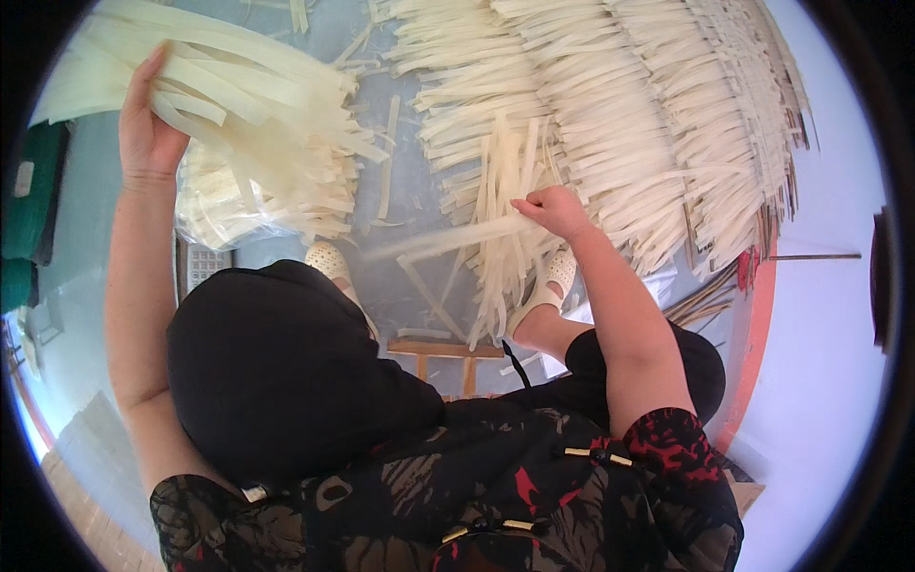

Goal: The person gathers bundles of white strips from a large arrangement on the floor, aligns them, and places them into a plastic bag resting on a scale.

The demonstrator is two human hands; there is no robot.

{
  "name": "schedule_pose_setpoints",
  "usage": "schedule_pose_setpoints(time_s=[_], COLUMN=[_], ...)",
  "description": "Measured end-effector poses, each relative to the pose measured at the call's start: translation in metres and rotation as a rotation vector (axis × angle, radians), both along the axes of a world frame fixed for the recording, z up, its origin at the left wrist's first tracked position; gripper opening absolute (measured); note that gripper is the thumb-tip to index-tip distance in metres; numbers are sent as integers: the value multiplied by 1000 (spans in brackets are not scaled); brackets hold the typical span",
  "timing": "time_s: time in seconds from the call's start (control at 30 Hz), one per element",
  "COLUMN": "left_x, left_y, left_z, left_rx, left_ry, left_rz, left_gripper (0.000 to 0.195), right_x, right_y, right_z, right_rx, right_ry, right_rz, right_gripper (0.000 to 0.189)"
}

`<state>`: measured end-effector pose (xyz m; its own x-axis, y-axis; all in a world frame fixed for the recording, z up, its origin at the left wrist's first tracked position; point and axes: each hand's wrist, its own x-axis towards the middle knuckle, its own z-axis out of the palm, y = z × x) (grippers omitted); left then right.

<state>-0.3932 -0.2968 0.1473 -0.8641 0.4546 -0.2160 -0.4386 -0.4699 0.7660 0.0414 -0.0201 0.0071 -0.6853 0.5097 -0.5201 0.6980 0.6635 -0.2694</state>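
My left hand [149, 129] grips a thick bunch of long, pale, flat strips [250, 79], which look like dried wide noodles. The bunch spreads to both sides of the hand, above a stack of similar strips [300, 189] on clear plastic [246, 232]. On the other side, my right hand [557, 211] pinches one end of a single strip [443, 237], blurred along its length. Just beneath that hand lies a loose heap of strips [502, 161], reaching down between my shoes.
Overlapping rows of strips [607, 121] cover the floor at the upper right, with thin sticks [704, 293] by the wall [822, 343]. A wooden stool [443, 349] is partly visible below me. Stray strips [389, 157] lie on the grey floor [368, 129].
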Motion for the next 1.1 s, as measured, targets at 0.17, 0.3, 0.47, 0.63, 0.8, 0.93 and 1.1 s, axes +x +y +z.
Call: schedule_pose_setpoints(time_s=[0.17,0.3,0.47,0.63,0.8,0.93,1.1], left_x=[62,142,226,292,297,306,337], left_y=[26,54,64,66,57,70,80], left_z=[64,92,80,55,41,38,30], left_rx=[-143,-185,-110,-40,-73,-97,-147], left_ry=[70,20,-89,-166,-108,-154,9], left_rz=[-333,-650,-744,-732,-730,-923,-1167], left_gripper=[39,40,53,61,53,53,55], right_x=[-3,-37,-65,-27,2,-1,-16], right_y=[21,18,-60,-118,-113,-54,-11], right_z=[27,98,221,204,231,264,271], right_rx=[393,-14,-656,-144,-98,-48,60], right_ry=[355,554,897,788,571,883,1397], right_rz=[375,-19,-277,-98,12,-205,-265], right_gripper=[39,48,63,69,70,66,49])
